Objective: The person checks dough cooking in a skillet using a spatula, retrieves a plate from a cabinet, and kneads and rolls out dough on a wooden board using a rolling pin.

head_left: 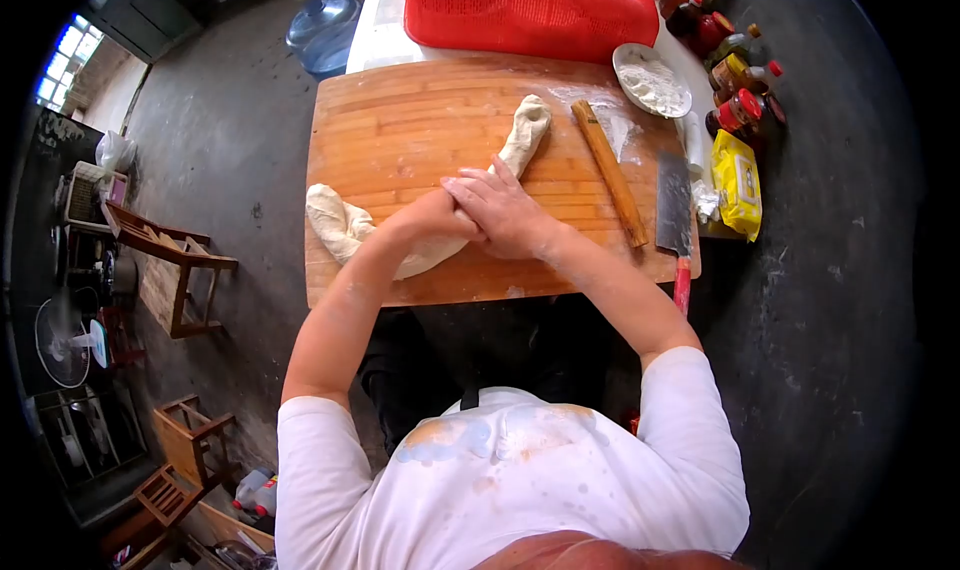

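Note:
A long, bent strip of pale dough [525, 135] lies on the wooden board, its other end [338, 220] folded at the left. Both of my hands press together on the strip's middle. My left hand [437, 217] is closed down on the dough, its fingers mostly hidden. Over it lies my right hand [505, 213], fingers wrapped across the left and touching the dough near the upper arm of the strip. Right of the dough, a wooden rolling pin [610, 175] rests at a slant. Farther right sits a cleaver [674, 205] with a red handle.
The cutting board [400, 110] stands on a white table. Behind it is a red basket [530, 10]. A bowl of flour [652, 80], a yellow wipes pack [737, 185] and several jars [735, 113] line the right. A water jug [325, 35] and wooden chairs [175, 260] stand leftward.

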`<state>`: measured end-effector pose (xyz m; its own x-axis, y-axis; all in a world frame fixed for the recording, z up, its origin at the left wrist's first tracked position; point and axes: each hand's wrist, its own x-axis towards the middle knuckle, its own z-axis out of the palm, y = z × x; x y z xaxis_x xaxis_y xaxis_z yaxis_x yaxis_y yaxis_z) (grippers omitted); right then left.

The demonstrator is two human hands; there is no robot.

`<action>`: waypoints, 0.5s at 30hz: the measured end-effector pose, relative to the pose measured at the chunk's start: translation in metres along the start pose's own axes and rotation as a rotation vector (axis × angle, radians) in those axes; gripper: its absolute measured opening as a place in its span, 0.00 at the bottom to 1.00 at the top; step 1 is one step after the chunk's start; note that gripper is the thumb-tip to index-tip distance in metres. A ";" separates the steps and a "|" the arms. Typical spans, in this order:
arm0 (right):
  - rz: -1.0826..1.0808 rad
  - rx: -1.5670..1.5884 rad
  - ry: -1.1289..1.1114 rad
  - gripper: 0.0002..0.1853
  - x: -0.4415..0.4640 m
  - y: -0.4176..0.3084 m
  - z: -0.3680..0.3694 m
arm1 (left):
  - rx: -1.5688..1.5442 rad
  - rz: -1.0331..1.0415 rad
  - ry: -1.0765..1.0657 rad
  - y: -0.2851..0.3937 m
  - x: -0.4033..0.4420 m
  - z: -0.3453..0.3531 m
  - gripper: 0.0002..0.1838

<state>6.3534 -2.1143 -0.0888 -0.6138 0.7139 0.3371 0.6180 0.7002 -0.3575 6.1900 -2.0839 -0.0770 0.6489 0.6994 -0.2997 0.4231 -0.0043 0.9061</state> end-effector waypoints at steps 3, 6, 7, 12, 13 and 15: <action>-0.006 -0.146 -0.211 0.27 0.017 0.011 -0.006 | -0.098 -0.099 -0.145 0.002 -0.006 -0.012 0.30; -0.111 -0.272 -0.038 0.22 0.021 0.017 -0.004 | -0.070 -0.182 -0.118 -0.005 -0.005 -0.012 0.29; -0.115 -0.273 -0.044 0.22 0.020 0.014 0.000 | 0.066 -0.173 -0.099 -0.003 -0.004 -0.011 0.28; -0.073 -0.224 0.057 0.15 0.015 0.012 0.022 | 0.273 -0.258 -0.010 0.001 -0.001 0.003 0.23; -0.075 -0.223 0.053 0.15 0.014 0.016 0.022 | 0.349 -0.270 0.063 0.005 -0.007 0.006 0.21; -0.104 -0.170 -0.023 0.08 0.023 0.017 0.005 | 0.415 -0.291 0.143 0.015 -0.015 0.008 0.19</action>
<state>6.3471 -2.0860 -0.0913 -0.6884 0.6384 0.3442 0.6234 0.7634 -0.1690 6.1916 -2.1001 -0.0611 0.3867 0.8042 -0.4513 0.8069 -0.0581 0.5878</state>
